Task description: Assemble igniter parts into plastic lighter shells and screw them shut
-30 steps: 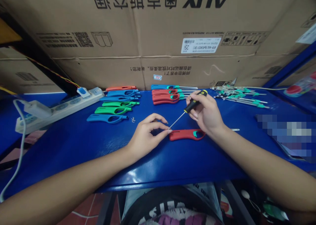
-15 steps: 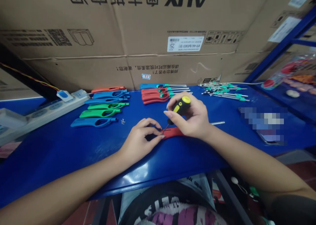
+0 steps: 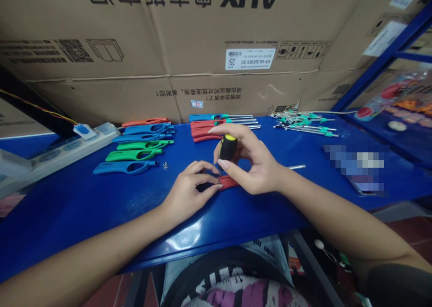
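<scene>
While R hand [image 3: 254,166] has its grip clamped on screwdriver [image 3: 228,149], press straight, turn slow; red lighter [image 3: 229,182] lies 12 o'clock on surface [image 3: 236,217], L hand [image 3: 187,185] at its 9 o'clock end, can't tell if pinching.

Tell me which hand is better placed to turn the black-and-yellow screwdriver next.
Probably the right hand: it grips the screwdriver above the elongated red plastic casing; the left hand has fingertips at that casing's end.
</scene>
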`<action>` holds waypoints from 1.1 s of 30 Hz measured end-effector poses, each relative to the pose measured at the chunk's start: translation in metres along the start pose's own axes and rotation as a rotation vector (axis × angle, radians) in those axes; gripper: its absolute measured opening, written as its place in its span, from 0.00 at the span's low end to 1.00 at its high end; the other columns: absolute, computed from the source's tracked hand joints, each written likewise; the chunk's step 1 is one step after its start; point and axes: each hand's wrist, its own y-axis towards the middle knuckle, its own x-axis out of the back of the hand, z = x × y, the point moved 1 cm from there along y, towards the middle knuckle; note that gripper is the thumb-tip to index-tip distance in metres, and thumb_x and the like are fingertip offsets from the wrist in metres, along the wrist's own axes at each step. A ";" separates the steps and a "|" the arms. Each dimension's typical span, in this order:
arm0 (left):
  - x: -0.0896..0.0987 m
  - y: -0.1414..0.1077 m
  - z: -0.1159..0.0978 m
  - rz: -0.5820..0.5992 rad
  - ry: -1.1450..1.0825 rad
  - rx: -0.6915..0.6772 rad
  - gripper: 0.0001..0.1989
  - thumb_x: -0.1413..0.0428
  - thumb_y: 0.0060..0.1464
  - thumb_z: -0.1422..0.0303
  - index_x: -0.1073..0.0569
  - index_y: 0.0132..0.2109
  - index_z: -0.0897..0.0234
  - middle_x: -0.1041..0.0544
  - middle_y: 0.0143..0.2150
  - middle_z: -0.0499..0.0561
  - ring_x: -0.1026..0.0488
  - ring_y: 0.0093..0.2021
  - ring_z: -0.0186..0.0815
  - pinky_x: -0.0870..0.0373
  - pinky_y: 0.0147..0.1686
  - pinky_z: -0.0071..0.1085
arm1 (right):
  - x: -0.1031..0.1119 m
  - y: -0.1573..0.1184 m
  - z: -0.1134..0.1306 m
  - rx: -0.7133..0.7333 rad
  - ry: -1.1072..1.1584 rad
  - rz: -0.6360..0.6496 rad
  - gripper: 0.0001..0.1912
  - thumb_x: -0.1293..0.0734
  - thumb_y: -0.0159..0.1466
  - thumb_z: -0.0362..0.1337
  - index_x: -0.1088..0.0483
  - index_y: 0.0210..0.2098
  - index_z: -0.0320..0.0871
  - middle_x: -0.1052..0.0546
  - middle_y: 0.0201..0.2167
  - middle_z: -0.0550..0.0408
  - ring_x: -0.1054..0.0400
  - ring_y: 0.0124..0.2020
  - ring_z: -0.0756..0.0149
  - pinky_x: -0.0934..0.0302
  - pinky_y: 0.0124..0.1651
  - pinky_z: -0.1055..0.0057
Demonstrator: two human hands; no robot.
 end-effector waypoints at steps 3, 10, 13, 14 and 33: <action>0.000 0.000 0.000 0.025 0.014 -0.064 0.03 0.38 0.60 0.70 0.18 0.38 0.60 0.21 0.44 0.53 0.26 0.46 0.40 0.28 0.48 0.38 | 0.000 0.000 0.001 -0.015 0.011 -0.005 0.30 0.33 0.63 0.33 0.40 0.63 0.54 0.28 0.54 0.52 0.26 0.37 0.66 0.29 0.33 0.70; 0.000 0.004 0.005 0.123 0.020 0.032 0.22 0.34 0.55 0.58 0.25 0.53 0.60 0.21 0.51 0.53 0.27 0.51 0.44 0.29 0.53 0.42 | 0.005 0.002 -0.004 -0.063 0.004 -0.248 0.26 0.29 0.62 0.36 0.35 0.58 0.54 0.26 0.39 0.55 0.28 0.32 0.64 0.28 0.33 0.67; -0.001 0.004 0.007 0.180 0.034 0.058 0.24 0.34 0.55 0.59 0.28 0.57 0.59 0.22 0.54 0.54 0.28 0.54 0.45 0.30 0.55 0.45 | 0.006 0.003 -0.007 -0.075 0.019 -0.281 0.25 0.28 0.60 0.37 0.34 0.56 0.54 0.27 0.35 0.56 0.28 0.32 0.63 0.28 0.33 0.66; -0.002 0.004 0.007 0.202 0.037 0.060 0.24 0.35 0.56 0.61 0.28 0.58 0.59 0.21 0.54 0.54 0.28 0.53 0.45 0.30 0.55 0.45 | 0.005 0.003 -0.007 -0.082 0.021 -0.278 0.25 0.28 0.60 0.37 0.34 0.56 0.54 0.27 0.35 0.56 0.28 0.32 0.63 0.28 0.33 0.66; -0.004 0.003 0.009 0.275 -0.006 0.003 0.18 0.40 0.61 0.66 0.28 0.57 0.61 0.22 0.53 0.53 0.29 0.54 0.43 0.35 0.58 0.44 | 0.003 -0.001 -0.007 -0.092 -0.007 -0.232 0.25 0.28 0.60 0.33 0.33 0.56 0.51 0.26 0.35 0.56 0.28 0.31 0.65 0.31 0.31 0.69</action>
